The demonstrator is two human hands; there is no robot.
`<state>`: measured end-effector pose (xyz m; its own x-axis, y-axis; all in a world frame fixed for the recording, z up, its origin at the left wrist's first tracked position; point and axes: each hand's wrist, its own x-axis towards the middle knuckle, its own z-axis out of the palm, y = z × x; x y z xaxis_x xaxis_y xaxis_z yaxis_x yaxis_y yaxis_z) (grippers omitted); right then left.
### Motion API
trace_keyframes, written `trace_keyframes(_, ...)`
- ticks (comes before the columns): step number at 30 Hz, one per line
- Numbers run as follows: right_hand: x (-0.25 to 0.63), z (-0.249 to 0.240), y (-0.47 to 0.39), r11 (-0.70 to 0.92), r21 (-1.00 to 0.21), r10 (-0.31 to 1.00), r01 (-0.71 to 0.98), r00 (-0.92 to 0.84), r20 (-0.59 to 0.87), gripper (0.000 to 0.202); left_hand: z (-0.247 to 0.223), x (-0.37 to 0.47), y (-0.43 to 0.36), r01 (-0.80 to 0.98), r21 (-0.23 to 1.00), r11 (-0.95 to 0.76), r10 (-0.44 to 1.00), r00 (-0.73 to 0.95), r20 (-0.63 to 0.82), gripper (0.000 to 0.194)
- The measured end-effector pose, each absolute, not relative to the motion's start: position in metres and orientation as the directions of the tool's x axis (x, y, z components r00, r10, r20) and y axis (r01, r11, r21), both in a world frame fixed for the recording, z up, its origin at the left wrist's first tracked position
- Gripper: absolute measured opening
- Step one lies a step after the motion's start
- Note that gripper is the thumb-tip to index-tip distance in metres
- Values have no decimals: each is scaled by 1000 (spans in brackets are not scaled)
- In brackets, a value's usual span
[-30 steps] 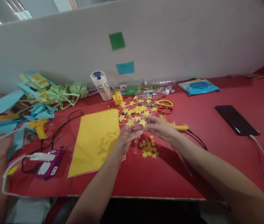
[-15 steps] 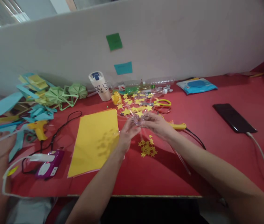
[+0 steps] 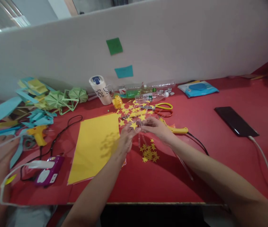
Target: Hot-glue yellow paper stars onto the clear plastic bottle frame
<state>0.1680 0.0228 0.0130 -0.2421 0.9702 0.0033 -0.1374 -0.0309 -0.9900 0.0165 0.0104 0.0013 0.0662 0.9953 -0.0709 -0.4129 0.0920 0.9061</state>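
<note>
Red table (image 3: 224,164), and it's busy! Yellow sheets (image 3: 93,148) lie just left of the left hand (image 3: 126,135); on the near side of the right hand (image 3: 155,126), a scatter of loose stars (image 3: 149,153). Just right of that hand, a glue gun (image 3: 180,130)! Beyond it, scissors (image 3: 164,106), then bottles (image 3: 140,92) on their sides. Past the left hand, a tumbler (image 3: 102,91) stands upright; far left, piled paper shapes (image 3: 57,100) and, nearer, a purple power strip (image 3: 51,170). Well right of the right hand: phone (image 3: 235,121), with wipes (image 3: 199,89) farther back.
</note>
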Motion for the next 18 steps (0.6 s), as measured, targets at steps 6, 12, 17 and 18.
trace_keyframes(6,182,32,18,312,-942,942,126,88,324,7,-5,-1,19,-413,911,3,993,-105,-51,32)
trace_keyframes(12,181,69,-16,850,-163,431,501,-482,763,9,-13,-8,24,-434,901,-13,995,-98,-33,36)
trace_keyframes(17,169,62,-22,824,-15,410,567,-577,706,11,-19,-3,23,-447,894,18,996,-74,-57,33)
trace_keyframes(18,168,61,-21,818,-26,419,574,-566,710,13,-20,-2,22,-444,896,24,996,-70,-61,34)
